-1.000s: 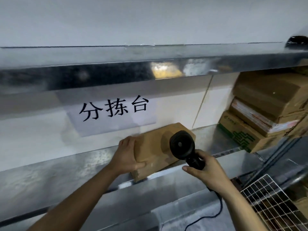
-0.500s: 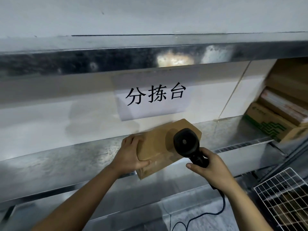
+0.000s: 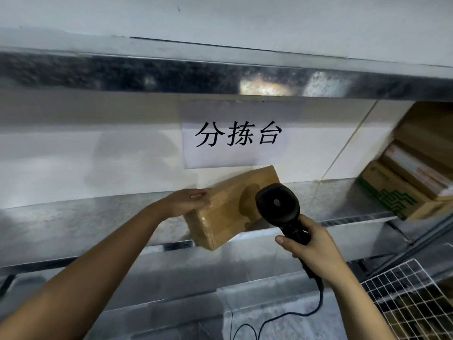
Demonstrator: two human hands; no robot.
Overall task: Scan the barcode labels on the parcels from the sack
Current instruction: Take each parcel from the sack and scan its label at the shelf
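Forearms come in from the near edge, two of them, both cut off by the bottom of the view. A black cable loops low and runs up into the scanner, one black handheld unit. The right hand has its grip clamped round the scanner's handle, thumb laid across the near side; the fingers behind the handle are hidden. The scanner's round head covers the right part of the parcel, so any barcode label there cannot be made out. That parcel is one brown cardboard box, tilted, with its near corner hanging past the front edge of the steel shelf. The left hand holds its left end, fingers curled over the top face and the thumb hidden beneath. To the near right sits one white wire basket, cut off by the frame. Left of the parcel the shelf runs on bare. At the far right stand stacked cartons, blurred and partly cropped; at least three show. On the far wall hangs one paper sign with three printed characters. An upper metal ledge crosses above.
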